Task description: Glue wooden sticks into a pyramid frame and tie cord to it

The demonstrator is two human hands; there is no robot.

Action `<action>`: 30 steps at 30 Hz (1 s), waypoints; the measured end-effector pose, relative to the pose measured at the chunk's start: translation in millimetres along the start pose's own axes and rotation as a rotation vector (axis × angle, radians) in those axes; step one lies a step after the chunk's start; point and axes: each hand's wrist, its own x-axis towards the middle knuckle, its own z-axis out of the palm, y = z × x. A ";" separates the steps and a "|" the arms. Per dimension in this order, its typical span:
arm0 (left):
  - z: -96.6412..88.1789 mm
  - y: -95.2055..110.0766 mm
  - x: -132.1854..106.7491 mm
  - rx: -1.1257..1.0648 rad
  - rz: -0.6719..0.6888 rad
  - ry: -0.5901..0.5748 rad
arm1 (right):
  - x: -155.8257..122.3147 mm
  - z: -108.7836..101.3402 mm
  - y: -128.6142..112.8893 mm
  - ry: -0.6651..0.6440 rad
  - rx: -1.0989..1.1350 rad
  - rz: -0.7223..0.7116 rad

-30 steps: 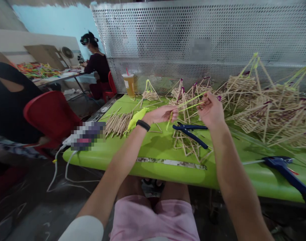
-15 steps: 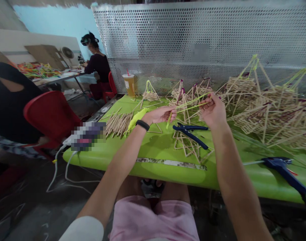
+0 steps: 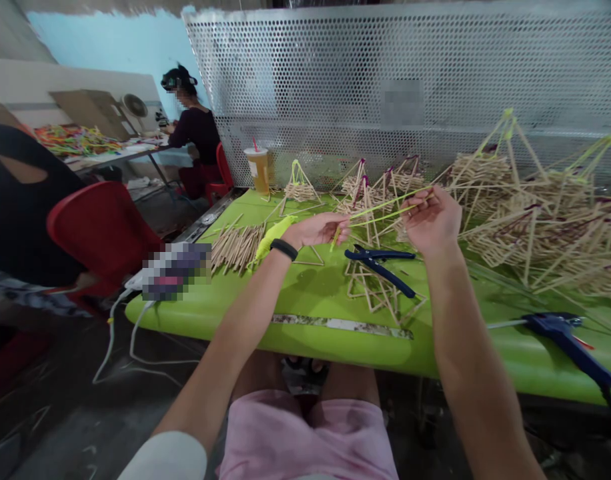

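Note:
Yellow-green string runs in strands between my two hands, above the table. My left hand is closed on one end, with a short tail hanging below the fingers. At the other end my right hand pinches the strands between thumb and fingers. Under the string lie dark blue cutting pliers, their handles apart. They rest partly on a small frame of thin wooden sticks. Left of my left hand sit a bright yellow bundle and a pile of loose sticks.
Stacked stick frames, some tied with yellow or purple string, fill the right side. A blue glue gun lies at the front right. A drink cup stands at the back. A co-worker sits beyond a red chair.
My right hand has moved slightly to the right and turned, drawing the string straighter. My left hand stays nearly in place.

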 end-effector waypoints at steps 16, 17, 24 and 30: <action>-1.8 -0.4 -1.7 0.049 -0.010 0.051 | 13.0 -15.7 -4.6 -0.154 -0.358 -0.101; -1.7 -0.2 -1.9 0.051 -0.011 0.051 | 12.2 -14.5 -3.8 -0.151 -0.351 -0.106; -7.5 -1.1 -1.2 0.002 -0.009 0.017 | 7.4 -8.9 0.0 -0.145 -0.274 -0.104; -14.5 4.6 -6.6 -0.010 0.187 0.057 | -3.1 -2.5 -2.5 -0.172 -0.296 -0.070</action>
